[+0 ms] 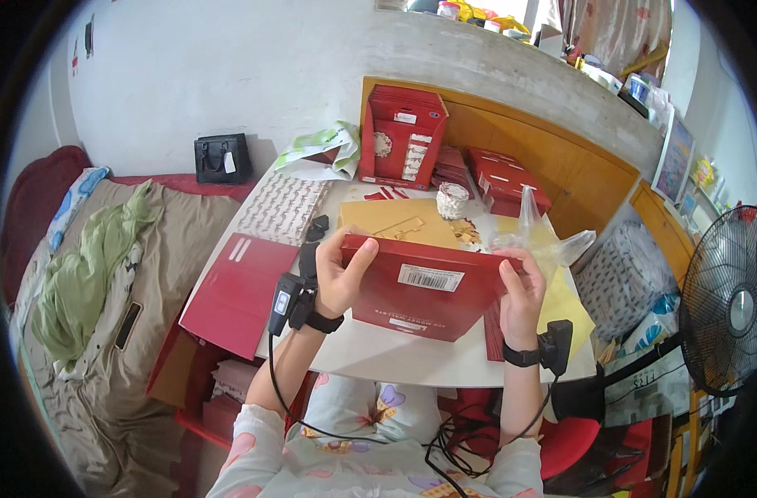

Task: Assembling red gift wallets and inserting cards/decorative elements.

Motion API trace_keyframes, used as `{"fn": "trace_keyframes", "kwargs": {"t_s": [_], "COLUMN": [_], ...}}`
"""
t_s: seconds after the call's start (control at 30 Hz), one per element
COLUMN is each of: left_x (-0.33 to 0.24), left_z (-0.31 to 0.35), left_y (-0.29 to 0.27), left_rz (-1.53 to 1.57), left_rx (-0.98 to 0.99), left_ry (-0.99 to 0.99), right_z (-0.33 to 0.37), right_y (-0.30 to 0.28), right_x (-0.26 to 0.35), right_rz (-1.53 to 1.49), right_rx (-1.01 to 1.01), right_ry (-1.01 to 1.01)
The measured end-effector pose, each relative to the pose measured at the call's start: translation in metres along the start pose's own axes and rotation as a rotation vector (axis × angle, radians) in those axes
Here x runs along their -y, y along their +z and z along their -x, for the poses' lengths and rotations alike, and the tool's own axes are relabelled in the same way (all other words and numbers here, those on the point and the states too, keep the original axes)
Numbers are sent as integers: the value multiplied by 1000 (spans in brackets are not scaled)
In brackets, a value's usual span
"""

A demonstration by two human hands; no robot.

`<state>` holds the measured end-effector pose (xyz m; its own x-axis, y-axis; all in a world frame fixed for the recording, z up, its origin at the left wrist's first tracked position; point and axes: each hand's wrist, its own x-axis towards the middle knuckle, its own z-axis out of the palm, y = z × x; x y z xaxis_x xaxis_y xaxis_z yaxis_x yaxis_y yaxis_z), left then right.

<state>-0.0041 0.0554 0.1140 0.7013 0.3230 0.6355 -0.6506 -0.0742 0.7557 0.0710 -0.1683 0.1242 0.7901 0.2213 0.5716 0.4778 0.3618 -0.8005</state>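
Observation:
Between my hands, tilted over the near part of the white table, is a flat red cardboard box (395,303) with a white barcode label facing me. My left hand (345,278) grips its upper left corner, thumb on the front face. At the upper right corner, my right hand (524,295) holds the other end the same way. Fingers behind the box are partly hidden. Beyond it lies a tan cardboard sheet (378,214), partly covered by the box. A white roll of labels (452,199) stands just past that sheet.
A flat red cardboard sheet (241,286) and a patterned sheet (283,206) lie on the table's left. An upright red display box (403,137) and a stack of red boxes (503,178) stand at the back. A black fan (727,303) is at right, a bed (104,332) at left.

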Motion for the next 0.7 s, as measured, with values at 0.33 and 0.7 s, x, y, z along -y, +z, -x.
{"fn": "trace_keyframes", "kwargs": {"t_s": [0.33,0.7], "left_x": [1,15], "left_z": [1,-1], "left_y": [7,-6], "left_rz": [82,29], "left_rx": [-82,-27], "left_ry": [42,22], "right_z": [5,5], "right_y": [15,13], "right_x": [6,8], "right_rz": [-43,-112], "right_rx": [-84,-78], "right_ry": [-14,17]}}
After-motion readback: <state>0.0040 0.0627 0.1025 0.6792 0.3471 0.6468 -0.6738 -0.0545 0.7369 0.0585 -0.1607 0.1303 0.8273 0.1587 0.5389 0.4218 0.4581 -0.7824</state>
